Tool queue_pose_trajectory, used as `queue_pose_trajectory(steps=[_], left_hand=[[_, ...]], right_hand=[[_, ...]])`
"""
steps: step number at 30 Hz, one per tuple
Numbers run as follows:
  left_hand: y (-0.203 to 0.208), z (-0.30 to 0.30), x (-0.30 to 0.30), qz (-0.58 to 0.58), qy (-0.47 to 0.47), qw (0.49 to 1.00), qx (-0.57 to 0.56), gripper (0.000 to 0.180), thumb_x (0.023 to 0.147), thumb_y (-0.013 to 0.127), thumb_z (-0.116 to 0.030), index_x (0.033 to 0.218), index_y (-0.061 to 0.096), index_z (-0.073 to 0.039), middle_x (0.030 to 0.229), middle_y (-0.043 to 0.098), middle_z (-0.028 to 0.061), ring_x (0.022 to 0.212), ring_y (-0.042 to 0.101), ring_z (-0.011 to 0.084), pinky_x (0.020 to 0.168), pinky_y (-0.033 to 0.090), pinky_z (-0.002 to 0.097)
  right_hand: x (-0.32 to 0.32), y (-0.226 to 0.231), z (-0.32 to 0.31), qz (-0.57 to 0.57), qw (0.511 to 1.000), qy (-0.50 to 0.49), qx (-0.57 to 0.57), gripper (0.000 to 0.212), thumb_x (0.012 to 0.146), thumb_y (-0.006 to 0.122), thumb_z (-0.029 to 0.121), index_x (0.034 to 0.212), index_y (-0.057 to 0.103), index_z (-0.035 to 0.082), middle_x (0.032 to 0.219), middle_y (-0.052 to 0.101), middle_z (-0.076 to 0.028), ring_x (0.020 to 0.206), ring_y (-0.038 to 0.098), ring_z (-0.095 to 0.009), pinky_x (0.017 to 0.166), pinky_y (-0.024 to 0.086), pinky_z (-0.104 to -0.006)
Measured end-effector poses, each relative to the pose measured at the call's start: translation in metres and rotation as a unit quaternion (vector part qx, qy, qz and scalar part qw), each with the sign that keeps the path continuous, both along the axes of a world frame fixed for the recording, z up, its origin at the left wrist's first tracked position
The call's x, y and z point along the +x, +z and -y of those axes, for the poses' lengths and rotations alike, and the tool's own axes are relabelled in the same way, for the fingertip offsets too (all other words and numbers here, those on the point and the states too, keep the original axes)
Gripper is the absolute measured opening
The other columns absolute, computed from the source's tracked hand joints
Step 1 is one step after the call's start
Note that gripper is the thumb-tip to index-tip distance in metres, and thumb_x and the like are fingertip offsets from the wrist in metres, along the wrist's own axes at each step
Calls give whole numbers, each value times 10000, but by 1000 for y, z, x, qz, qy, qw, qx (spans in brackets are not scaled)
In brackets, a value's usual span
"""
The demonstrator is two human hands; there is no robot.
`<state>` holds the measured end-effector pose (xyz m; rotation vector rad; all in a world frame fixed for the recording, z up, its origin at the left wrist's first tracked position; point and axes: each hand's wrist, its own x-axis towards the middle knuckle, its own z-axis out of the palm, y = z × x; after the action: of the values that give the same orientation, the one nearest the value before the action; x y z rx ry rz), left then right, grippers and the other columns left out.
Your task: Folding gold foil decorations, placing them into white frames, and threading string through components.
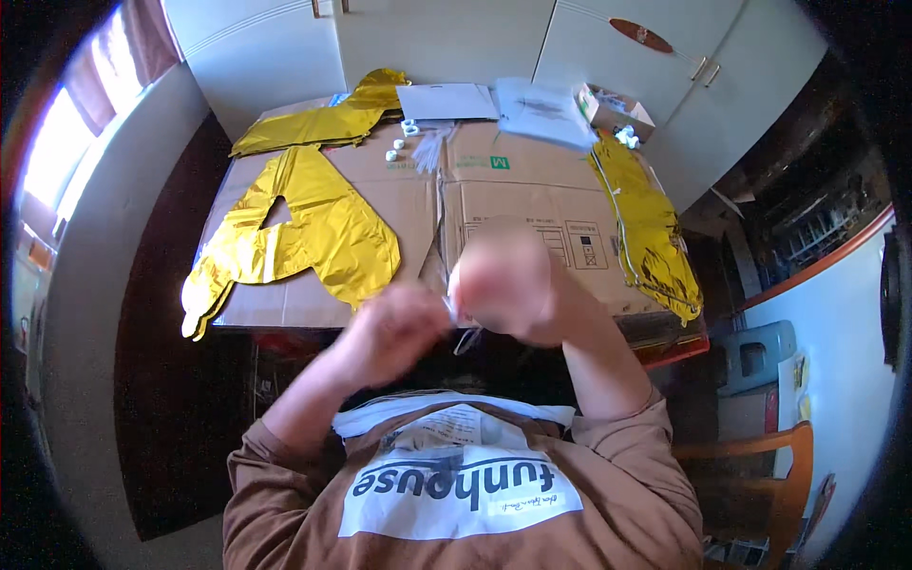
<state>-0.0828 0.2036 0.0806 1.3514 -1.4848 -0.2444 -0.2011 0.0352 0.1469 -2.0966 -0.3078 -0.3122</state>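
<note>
Close together over the table's near edge, my left hand (394, 328) and my right hand (513, 285) are both closed and blurred by motion. A thin, clear, looped strip (466, 340) shows between them, its upper part hidden by the fingers. Just beyond my left hand lies a flat gold foil balloon (332, 223), shaped like a letter A with a small hole. Under my hands is a flattened cardboard sheet (418, 218) covering the table.
Folded gold foil (294, 128) lies far left, more foil (646, 223) along the right edge. Small white rolls (392, 155) sit near clear plastic strips (433, 147). At the back are a white sheet (446, 102), clear plastic bag (541, 112) and open box (617, 114). A wooden chair (798, 465) stands right.
</note>
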Motion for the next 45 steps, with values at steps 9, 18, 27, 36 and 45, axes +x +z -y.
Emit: queue_pose_trajectory(steps=[9, 18, 27, 36, 45], left_hand=[[23, -5, -11, -79, -82, 990, 78, 42, 846, 612, -22, 871, 642, -5, 757, 601, 42, 694, 561, 128, 621, 439, 267], [34, -10, -12, -139, -84, 984, 72, 39, 828, 591, 15, 835, 624, -3, 811, 634, 99, 738, 595, 187, 665, 466, 298], [27, -9, -13, -269, -54, 957, 97, 87, 877, 586, -45, 916, 650, -1, 745, 585, 22, 694, 550, 93, 620, 451, 240], [31, 5, -14, -367, -38, 929, -5, 104, 892, 562, -49, 825, 619, 6, 781, 594, 31, 761, 554, 108, 683, 454, 256], [20, 10, -2, -438, 13, 899, 3, 145, 923, 541, -78, 976, 645, 8, 831, 600, 20, 724, 532, 99, 675, 435, 239]], right_hand=[[0, 8, 5, 46, 996, -75, 17, 174, 886, 590, 188, 837, 598, 21, 699, 589, -146, 659, 620, -270, 626, 486, -354], [7, -15, 10, 48, 995, -80, 46, 126, 889, 574, 120, 803, 585, 29, 695, 605, -88, 627, 622, -219, 588, 480, -297], [3, -24, 13, 11, 998, -61, -4, 177, 875, 600, 178, 812, 585, 13, 713, 612, -134, 679, 637, -259, 626, 490, -352], [-4, -33, 11, -22, 999, 1, -47, 139, 874, 584, 137, 808, 585, 14, 698, 605, -115, 639, 621, -210, 589, 482, -327], [-4, -36, -2, -29, 997, 62, -42, 198, 897, 590, 180, 791, 583, 13, 701, 602, -105, 681, 625, -181, 603, 474, -316]])
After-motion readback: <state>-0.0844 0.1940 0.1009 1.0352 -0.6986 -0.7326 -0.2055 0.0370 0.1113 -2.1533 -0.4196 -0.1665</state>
